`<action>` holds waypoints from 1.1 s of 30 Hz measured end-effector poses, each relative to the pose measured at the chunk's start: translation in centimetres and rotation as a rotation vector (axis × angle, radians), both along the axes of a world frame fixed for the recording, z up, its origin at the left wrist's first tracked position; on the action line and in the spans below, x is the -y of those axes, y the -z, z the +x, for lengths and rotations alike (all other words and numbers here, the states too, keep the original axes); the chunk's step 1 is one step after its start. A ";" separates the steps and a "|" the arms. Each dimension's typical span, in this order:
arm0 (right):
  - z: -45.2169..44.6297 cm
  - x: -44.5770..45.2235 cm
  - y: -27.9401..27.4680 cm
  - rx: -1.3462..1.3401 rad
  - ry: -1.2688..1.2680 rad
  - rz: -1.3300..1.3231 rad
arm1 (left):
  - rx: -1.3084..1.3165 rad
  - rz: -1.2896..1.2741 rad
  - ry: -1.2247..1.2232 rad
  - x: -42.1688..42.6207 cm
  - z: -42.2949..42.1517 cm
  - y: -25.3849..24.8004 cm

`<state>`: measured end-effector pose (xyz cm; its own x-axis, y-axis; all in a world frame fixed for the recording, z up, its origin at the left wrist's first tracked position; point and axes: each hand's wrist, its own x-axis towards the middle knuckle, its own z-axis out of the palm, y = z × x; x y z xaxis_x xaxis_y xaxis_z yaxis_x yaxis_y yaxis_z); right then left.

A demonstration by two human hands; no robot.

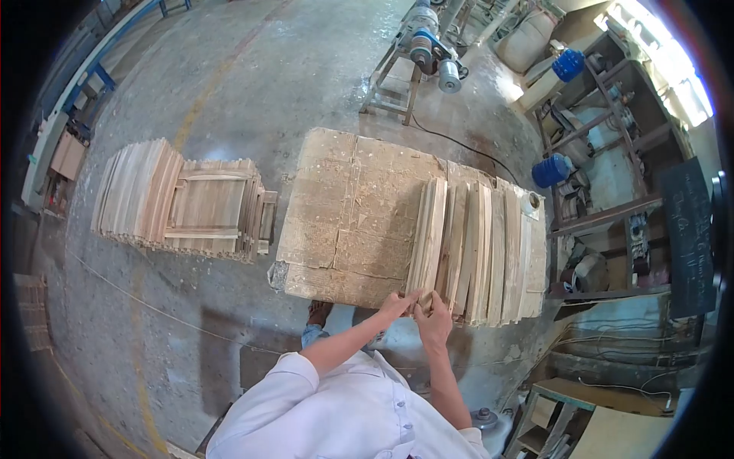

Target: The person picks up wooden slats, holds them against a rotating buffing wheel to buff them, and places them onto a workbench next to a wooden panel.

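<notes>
Wooden slats (pixel 478 252) lie side by side in a row on the right part of a cardboard-covered table (pixel 344 206). At the near end of the row's leftmost slats, my left hand (pixel 397 305) is closed, its fingertips pinching a wooden slat (pixel 430 229) by its end. Right beside it, my right hand (pixel 434 321) is closed with thumb and fingers on that same end. The two hands almost touch, and the fingers partly hide the slat's tip.
Stacked slats and panels (pixel 176 203) stand on the floor to the left. A roll of tape (pixel 530 202) sits at the table's far right corner. Beyond the table is a motorised machine (pixel 424 50) with a cable on the floor. Shelving (pixel 604 214) lines the right side.
</notes>
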<state>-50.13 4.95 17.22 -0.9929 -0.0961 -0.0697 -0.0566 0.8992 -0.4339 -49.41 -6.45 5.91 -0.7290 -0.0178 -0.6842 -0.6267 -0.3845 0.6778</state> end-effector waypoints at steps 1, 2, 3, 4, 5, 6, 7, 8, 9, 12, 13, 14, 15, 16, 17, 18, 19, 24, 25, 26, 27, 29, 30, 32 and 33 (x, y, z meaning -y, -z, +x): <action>0.1 0.3 0.5 -0.048 0.000 -0.003 | 0.007 0.014 0.022 0.3 -0.1 0.1; 0.2 0.5 0.8 -0.096 0.004 -0.007 | 0.014 0.026 0.048 0.7 -0.3 0.2; -0.1 0.7 0.9 -0.028 0.047 -0.119 | 0.020 0.037 0.075 0.8 -0.6 0.7; -0.3 0.8 0.9 0.039 0.092 -0.234 | 0.017 0.011 0.059 0.8 -0.8 1.2; -0.3 0.8 1.0 0.109 0.141 -0.349 | 0.018 -0.016 0.045 0.6 -0.7 1.6; -0.2 1.5 0.4 0.096 0.167 -0.316 | 0.019 -0.044 0.033 0.4 -0.6 2.2; -0.2 2.8 -0.7 0.083 0.193 -0.283 | -0.010 -0.033 0.023 0.2 -0.5 2.9; -0.2 3.5 -1.4 0.069 0.217 -0.251 | -0.040 -0.023 0.010 -0.1 -0.5 3.5; -0.3 3.4 -1.2 0.103 0.221 -0.216 | -0.070 -0.012 -0.005 -0.1 -0.5 3.7; -1.1 2.9 0.1 0.166 0.211 -0.178 | -0.073 -0.036 0.013 0.0 -0.4 4.5; -1.1 2.5 0.5 0.158 0.199 -0.212 | -0.089 -0.043 0.009 0.6 -0.3 2.9; -1.1 2.0 1.1 0.150 0.186 -0.245 | -0.105 -0.050 0.002 1.6 -0.1 -0.3; -1.4 1.1 2.5 0.158 0.160 -0.313 | -0.120 -0.058 -0.004 2.4 0.0 -2.3; -1.8 -0.4 4.4 0.167 0.134 -0.380 | -0.122 -0.063 0.010 2.7 0.2 -2.6; -2.0 -1.3 5.5 0.174 0.109 -0.448 | -0.126 -0.068 0.024 2.9 0.3 -2.8; -2.1 -1.4 5.4 0.202 0.108 -0.516 | -0.131 -0.074 0.039 3.0 0.2 -2.9; -2.2 -1.4 4.8 0.229 0.106 -0.585 | -0.154 -0.084 0.026 2.5 0.2 -1.6; -2.0 -0.9 3.5 0.245 0.109 -0.558 | -0.198 -0.258 0.061 1.9 0.4 -1.3; -1.9 -0.7 3.3 0.227 0.116 -0.509 | -0.150 -0.162 0.040 1.9 0.3 -1.4; -1.8 -0.6 3.1 0.209 0.123 -0.460 | -0.102 -0.067 0.018 2.0 0.1 -1.6; -1.7 -0.4 2.5 0.208 0.123 -0.450 | -0.052 0.027 -0.003 1.9 0.2 -1.1; -1.7 0.0 1.3 0.205 0.119 -0.427 | -0.036 0.050 0.020 1.9 0.2 0.1; -1.7 -0.2 1.7 0.223 0.128 -0.468 | -0.028 0.062 0.029 1.9 0.1 0.6; -1.9 -0.7 3.5 0.258 0.145 -0.548 | -0.002 0.179 -0.022 1.6 0.3 1.4; -2.0 -0.8 4.6 0.225 0.122 -0.554 | 0.009 0.238 -0.048 1.5 0.3 1.7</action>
